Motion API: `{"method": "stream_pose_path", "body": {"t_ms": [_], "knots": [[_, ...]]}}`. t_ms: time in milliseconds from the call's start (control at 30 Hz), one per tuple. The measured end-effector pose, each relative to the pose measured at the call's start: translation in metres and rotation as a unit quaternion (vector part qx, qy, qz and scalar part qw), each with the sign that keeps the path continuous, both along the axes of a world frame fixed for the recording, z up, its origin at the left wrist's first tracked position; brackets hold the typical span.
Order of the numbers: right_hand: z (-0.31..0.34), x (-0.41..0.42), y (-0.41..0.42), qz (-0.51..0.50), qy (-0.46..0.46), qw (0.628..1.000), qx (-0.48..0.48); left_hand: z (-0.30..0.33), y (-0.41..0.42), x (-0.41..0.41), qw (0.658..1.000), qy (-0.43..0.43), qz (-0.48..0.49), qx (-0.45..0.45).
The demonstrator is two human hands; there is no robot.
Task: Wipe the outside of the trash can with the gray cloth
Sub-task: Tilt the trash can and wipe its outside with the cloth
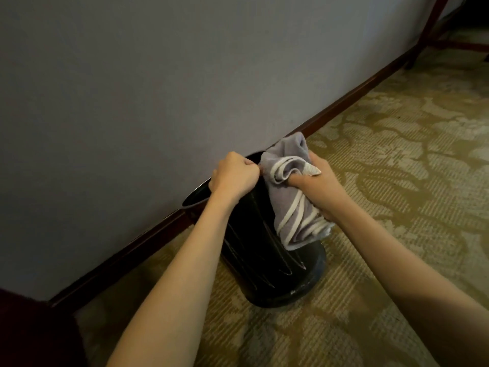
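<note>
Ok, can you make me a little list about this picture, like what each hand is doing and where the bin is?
left hand: left hand curled in a grip on the rim of the black ribbed trash can
right hand: right hand holds the bunched gray cloth with white stripes against the can's outer side
trash can: tilted toward the gray wall, its base on the patterned green-gold carpet
behind the can: dark wooden baseboard along the wall

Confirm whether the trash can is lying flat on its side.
No, the trash can stands on its base on the carpet, tilted.
</note>
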State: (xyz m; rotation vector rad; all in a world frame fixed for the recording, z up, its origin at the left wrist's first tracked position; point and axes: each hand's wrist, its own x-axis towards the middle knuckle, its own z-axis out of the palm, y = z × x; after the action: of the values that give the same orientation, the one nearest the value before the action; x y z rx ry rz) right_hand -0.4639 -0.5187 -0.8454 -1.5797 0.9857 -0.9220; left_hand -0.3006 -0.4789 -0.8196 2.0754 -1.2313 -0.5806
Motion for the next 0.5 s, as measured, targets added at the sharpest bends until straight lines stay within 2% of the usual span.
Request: {"method": "stream_pose_path", "body": {"t_ms": [67,167,300,400,500], "knots": [[-0.013,-0.011,0.004,0.008,0.031,0.999,0.002,0.0,-0.001,0.004,1.0,0.022,0.002,-0.006],[-0.047,-0.039,0.01,0.045,0.147,0.988,0.009,-0.002,-0.002,0.02,0.999,0.035,0.018,-0.022],[-0.08,-0.072,0.012,0.071,0.266,0.958,0.076,-0.006,-0.002,0.041,0.996,0.069,0.051,-0.034],[-0.076,-0.071,0.005,0.089,0.297,0.949,0.065,-0.006,-0.001,0.042,0.996,0.058,0.061,-0.038],[-0.054,-0.045,0.004,0.063,0.221,0.973,0.002,-0.008,0.0,0.038,0.996,0.041,0.059,-0.048]]}}
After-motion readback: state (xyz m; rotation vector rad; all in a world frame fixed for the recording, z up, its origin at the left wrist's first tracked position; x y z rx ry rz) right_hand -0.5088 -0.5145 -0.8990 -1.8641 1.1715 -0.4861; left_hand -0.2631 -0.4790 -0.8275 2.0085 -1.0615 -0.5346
